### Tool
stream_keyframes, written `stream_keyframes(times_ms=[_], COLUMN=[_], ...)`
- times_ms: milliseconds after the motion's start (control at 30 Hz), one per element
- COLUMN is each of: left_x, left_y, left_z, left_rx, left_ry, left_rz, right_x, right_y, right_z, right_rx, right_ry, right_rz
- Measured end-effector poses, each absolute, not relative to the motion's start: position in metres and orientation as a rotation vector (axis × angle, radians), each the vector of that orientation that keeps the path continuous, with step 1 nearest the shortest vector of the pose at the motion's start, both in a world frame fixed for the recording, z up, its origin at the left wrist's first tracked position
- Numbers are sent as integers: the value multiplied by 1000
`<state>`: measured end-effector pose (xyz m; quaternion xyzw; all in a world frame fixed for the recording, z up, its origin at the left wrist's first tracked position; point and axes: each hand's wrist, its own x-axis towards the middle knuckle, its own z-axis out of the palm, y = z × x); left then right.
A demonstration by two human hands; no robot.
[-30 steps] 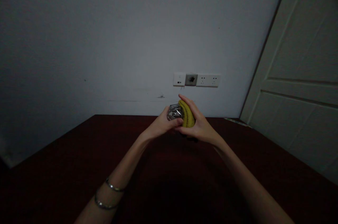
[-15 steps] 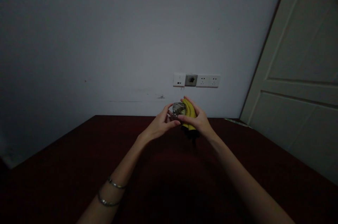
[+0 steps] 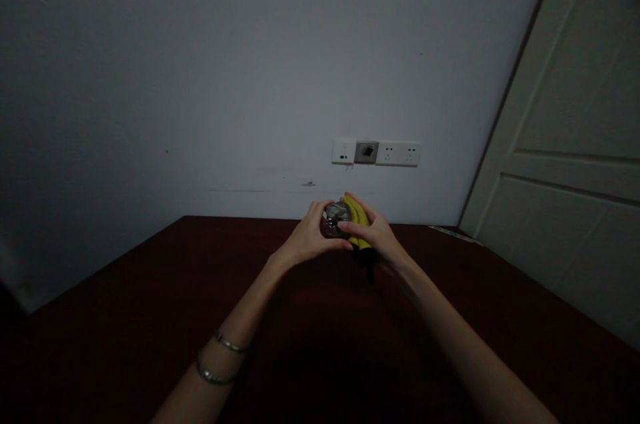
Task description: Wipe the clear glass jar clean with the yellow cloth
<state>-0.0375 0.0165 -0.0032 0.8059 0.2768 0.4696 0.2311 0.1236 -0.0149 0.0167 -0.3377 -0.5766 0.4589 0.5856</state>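
My left hand (image 3: 309, 236) curls around a round, shiny, see-through thing (image 3: 336, 217), thumb below it and fingers on its far left side. Whether it is glass or plastic I cannot tell. Pressed up against its right side is a yellow banana-shaped bundle (image 3: 359, 221) of two or more long pieces with black lower ends. My right hand (image 3: 383, 237) is closed on this bundle from the right, and its thumb reaches across to the shiny thing. Both things are held just above the far part of the dark red table.
The dark red table (image 3: 240, 277) ends at a pale wall (image 3: 250, 77). A row of sockets (image 3: 397, 153) is set in the wall behind my hands. A panelled door (image 3: 560, 211) stands at the right, and a thin flat strip (image 3: 455, 235) lies near the table's far right corner.
My left hand has moved right and wrapped further around the shiny thing. The yellow bundle and shiny thing sit slightly lower. The view has shifted a little.
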Motion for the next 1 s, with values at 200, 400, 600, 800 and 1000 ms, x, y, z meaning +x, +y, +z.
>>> stream_keyframes(times_ms=[200,400,600,800,1000], left_x=[-34,-34,-34,-33,-33], left_y=[10,7,5,0,-8], left_z=[-1,3,5,10,14], left_rx=[2036,2050,2143,2148,2232], left_ry=[683,712,748,694,696], left_rz=[1280,1395,1482,1488,1492], right_x=[124,129,130,124,120], right_y=[-13,-11,-11,-34,-41], right_z=[14,12,12,17,21], right_rx=[-749,-663,-572,-483,-352], right_ry=[-1393,-1486,-1630,-1856,-1898], right_rz=[1067,1035,869,219,-17])
